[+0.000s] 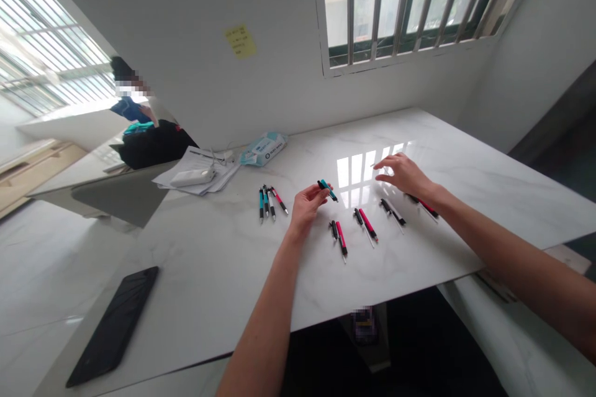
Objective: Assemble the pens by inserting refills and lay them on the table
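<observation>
The person's left hand is raised a little above the white marble-patterned counter, and its fingers are closed around a teal and black click pen, which is held near its black end so that the teal part points to the right and slightly down. The right hand lies flat and open over the counter, with the fingers spread toward the left; it holds nothing, and whether the fingertips really touch the surface cannot be told. A thin pale stick-shaped part lies just beside its fingertips. In front of the hands, nearer to the person, several pens are placed in a loose row: a pink and black pen with a short black piece beside it, a second pink and black pen, a white and black pen, and a pink pen partly hidden under the right wrist. To the left of the left hand, well apart from the row, a small group of four pens lies close together, teal, white and red ones. Farther back on the counter there is a light blue packet of wet wipes, a pile of white papers with a white device on it. A black flat phone lies near the front left edge of the counter. Another person in blue is seen far at the left.
</observation>
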`<state>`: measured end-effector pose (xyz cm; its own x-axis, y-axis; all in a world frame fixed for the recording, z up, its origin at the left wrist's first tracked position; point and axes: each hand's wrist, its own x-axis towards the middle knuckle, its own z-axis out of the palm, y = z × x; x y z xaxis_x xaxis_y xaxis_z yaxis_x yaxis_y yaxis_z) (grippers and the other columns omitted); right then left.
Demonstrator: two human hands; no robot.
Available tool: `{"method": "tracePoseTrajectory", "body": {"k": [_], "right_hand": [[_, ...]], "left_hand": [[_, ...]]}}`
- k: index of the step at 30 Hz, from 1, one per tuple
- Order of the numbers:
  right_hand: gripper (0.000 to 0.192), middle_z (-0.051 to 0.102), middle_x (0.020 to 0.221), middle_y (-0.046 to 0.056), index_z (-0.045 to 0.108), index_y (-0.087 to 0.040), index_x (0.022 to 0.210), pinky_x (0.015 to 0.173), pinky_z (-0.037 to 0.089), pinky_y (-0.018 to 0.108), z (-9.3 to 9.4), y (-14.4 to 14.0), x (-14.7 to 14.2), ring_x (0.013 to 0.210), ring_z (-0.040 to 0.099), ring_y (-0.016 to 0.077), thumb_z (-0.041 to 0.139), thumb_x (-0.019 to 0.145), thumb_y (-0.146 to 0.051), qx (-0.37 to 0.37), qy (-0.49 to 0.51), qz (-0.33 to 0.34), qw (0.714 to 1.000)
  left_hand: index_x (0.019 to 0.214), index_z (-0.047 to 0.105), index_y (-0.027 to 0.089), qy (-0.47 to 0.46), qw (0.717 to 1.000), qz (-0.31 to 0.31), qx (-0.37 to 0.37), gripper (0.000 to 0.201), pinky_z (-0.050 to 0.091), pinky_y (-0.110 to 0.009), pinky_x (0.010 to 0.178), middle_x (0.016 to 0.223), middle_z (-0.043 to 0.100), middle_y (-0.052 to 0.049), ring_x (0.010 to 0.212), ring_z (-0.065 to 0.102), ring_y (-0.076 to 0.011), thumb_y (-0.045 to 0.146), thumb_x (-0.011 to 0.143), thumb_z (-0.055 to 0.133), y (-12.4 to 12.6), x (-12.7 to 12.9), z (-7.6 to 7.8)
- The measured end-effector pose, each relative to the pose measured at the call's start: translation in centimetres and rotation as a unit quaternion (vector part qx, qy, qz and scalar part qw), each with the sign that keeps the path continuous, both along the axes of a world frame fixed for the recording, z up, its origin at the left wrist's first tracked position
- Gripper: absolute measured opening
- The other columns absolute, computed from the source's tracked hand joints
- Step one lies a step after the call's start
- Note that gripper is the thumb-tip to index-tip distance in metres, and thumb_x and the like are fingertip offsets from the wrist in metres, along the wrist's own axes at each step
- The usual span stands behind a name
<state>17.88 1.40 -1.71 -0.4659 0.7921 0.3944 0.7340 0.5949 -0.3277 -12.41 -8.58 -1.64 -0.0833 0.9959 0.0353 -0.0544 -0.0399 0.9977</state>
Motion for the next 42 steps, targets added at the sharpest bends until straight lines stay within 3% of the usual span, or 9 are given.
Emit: {"method": "tracePoseTrajectory", "body": {"k": [3, 6, 10, 15, 20, 25, 42], "right_hand": [[0.022, 0.079, 0.111, 0.009, 0.082, -0.022, 0.106, 0.092, 0.050, 0.046, -1.3, 2.1, 2.0, 0.106, 0.062, 0.0328, 0.068, 0.094, -0.034, -0.026, -0.046, 0.002, 0.999], [0.022, 0.079, 0.105, 0.008, 0.083, -0.022, 0.101, 0.089, 0.049, 0.041, -1.9, 3.0, 1.9, 0.101, 0.062, 0.0308, 0.065, 0.094, -0.033, -0.041, -0.060, 0.007, 0.997], [0.019, 0.079, 0.096, 0.010, 0.081, -0.019, 0.089, 0.087, 0.048, 0.039, -1.5, 3.4, -0.1, 0.095, 0.063, 0.0286, 0.063, 0.093, -0.025, -0.053, -0.063, 0.021, 0.996], [0.023, 0.079, 0.094, 0.010, 0.078, -0.018, 0.101, 0.072, 0.048, 0.033, 0.1, 2.5, -3.8, 0.080, 0.067, 0.0214, 0.057, 0.097, -0.026, -0.106, 0.055, 0.050, 0.992], [0.028, 0.078, 0.087, 0.006, 0.079, -0.020, 0.095, 0.077, 0.051, 0.033, 1.0, 0.6, -7.6, 0.079, 0.068, 0.0198, 0.069, 0.091, -0.046, -0.181, 0.242, 0.109, 0.947], [0.042, 0.074, 0.081, 0.005, 0.080, -0.018, 0.095, 0.072, 0.050, 0.033, 0.0, -1.6, -9.3, 0.074, 0.062, 0.0175, 0.072, 0.086, -0.059, -0.254, 0.343, 0.159, 0.890], [0.041, 0.071, 0.076, 0.003, 0.078, -0.018, 0.088, 0.072, 0.049, 0.033, -0.2, -2.9, -9.2, 0.070, 0.058, 0.0151, 0.077, 0.081, -0.058, -0.320, 0.363, 0.186, 0.855]], "left_hand": [[0.108, 0.081, 0.019, 0.007, 1.000, 0.006, 0.003, 0.052, 0.052, -0.034, 0.087, 0.113, 0.080, -0.013, 0.101, 0.071, -0.0239, 0.055, 0.071, 0.088, 0.1, 0.0, -0.1], [0.109, 0.081, 0.018, 0.016, 1.000, 0.020, 0.014, 0.052, 0.051, -0.031, 0.082, 0.109, 0.080, -0.012, 0.095, 0.071, -0.0210, 0.054, 0.072, 0.087, 0.3, -0.2, -0.4], [0.106, 0.082, 0.017, 0.036, 0.998, 0.046, 0.040, 0.051, 0.051, -0.029, 0.078, 0.103, 0.080, -0.010, 0.089, 0.069, -0.0197, 0.053, 0.071, 0.088, 0.8, -0.6, -1.2], [0.104, 0.082, 0.016, 0.098, 0.993, 0.057, 0.043, 0.047, 0.050, -0.028, 0.072, 0.084, 0.078, -0.006, 0.077, 0.068, -0.0179, 0.053, 0.075, 0.084, 1.2, -0.8, -2.1], [0.104, 0.082, 0.017, 0.134, 0.990, 0.023, 0.045, 0.040, 0.051, -0.028, 0.069, 0.088, 0.078, -0.007, 0.076, 0.071, -0.0191, 0.049, 0.079, 0.081, 0.8, -0.5, -1.7], [0.104, 0.083, 0.018, 0.149, 0.987, -0.009, 0.057, 0.032, 0.052, -0.029, 0.070, 0.095, 0.080, -0.008, 0.076, 0.071, -0.0184, 0.041, 0.082, 0.079, 0.2, 0.0, -1.3], [0.102, 0.083, 0.017, 0.169, 0.982, -0.028, 0.083, 0.028, 0.049, -0.028, 0.069, 0.095, 0.079, -0.009, 0.074, 0.066, -0.0165, 0.037, 0.083, 0.077, 0.1, 0.1, -1.3]]}}
